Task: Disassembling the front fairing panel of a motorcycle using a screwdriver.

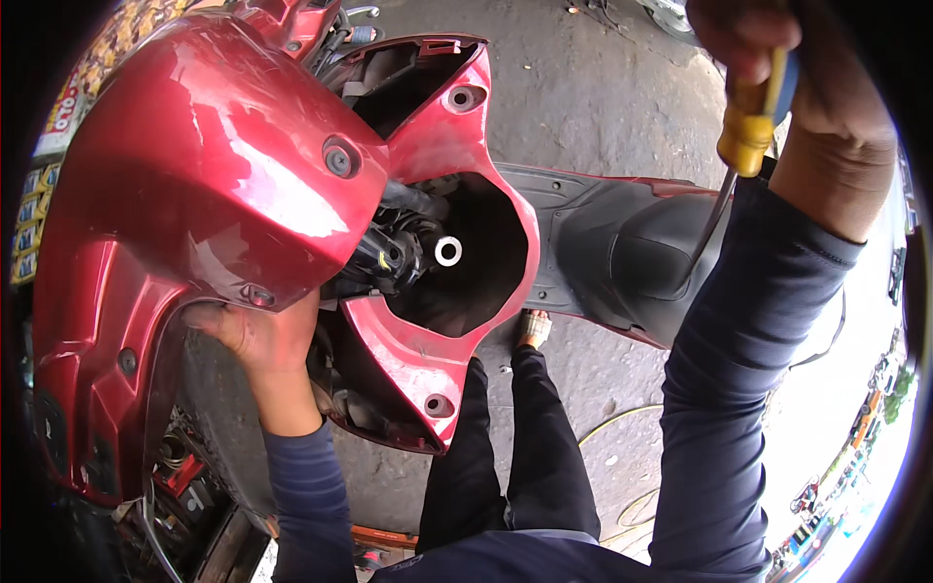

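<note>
A glossy red scooter front cover (224, 126) fills the left side, with screws sitting in its recessed holes. My left hand (267, 335) grips its lower edge; the thumb shows, while the fingers are hidden behind the panel. Raised at the upper right, my right hand (826, 83) is closed around a screwdriver (746, 141) with a yellow and blue handle. Its long shaft slants down in front of the scooter's black seat, apart from the cover. Beside the cover, a red inner fairing (510, 223) surrounds the steering column (394, 255), which has a pale ring nearby.
The black seat (632, 238) extends to the right of the fairing. Below it, a thin yellow hose (617, 416) lies on the grey concrete floor (573, 97). Tools and a red item (182, 476) crowd the lower left. Part of another vehicle (673, 17) stands at the top.
</note>
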The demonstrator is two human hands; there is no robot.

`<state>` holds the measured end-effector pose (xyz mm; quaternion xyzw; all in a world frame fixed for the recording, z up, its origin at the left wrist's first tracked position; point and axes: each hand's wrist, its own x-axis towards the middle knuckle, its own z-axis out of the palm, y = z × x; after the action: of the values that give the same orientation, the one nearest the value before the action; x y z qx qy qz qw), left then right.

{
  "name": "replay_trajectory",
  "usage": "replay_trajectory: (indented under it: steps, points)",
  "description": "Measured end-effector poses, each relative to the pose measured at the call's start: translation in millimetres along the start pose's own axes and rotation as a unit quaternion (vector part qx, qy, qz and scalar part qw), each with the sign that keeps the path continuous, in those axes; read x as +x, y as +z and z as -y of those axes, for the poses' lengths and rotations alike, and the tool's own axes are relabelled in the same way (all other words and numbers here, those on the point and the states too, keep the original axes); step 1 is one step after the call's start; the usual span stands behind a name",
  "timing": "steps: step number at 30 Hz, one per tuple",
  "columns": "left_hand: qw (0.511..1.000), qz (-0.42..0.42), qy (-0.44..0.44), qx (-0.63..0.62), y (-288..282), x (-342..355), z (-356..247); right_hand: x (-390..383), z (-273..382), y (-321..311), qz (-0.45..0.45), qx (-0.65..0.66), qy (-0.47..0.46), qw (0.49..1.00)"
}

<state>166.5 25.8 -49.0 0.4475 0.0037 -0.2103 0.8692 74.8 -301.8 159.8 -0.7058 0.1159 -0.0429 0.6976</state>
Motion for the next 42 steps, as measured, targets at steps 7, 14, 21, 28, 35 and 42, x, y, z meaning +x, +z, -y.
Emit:
replay_trajectory:
  steps: [7, 14, 21, 28, 35, 42]
  points:
    - [0.999, -0.012, 0.028, 0.012, 15, -2, 5, 33, -144, 62, 0.13, -0.184, -0.167, 0.96]
    - [0.993, -0.088, 0.057, 0.05, 30, -5, -14, 40, -131, 83, 0.075, -0.407, -0.246, 0.877]
    - [0.984, -0.088, 0.127, 0.084, 18, -6, -12, 42, -130, 77, 0.107, -0.373, -0.296, 0.873]
    - [0.986, -0.077, 0.122, 0.081, 11, -4, -14, 52, -122, 78, 0.13, -0.426, -0.303, 0.843]
    - [0.992, -0.075, 0.091, 0.043, 8, -6, -8, 43, -128, 88, 0.071, -0.477, -0.25, 0.839]
    - [0.989, -0.076, 0.109, 0.07, 14, -7, -10, 41, -116, 91, 0.074, -0.547, -0.225, 0.803]
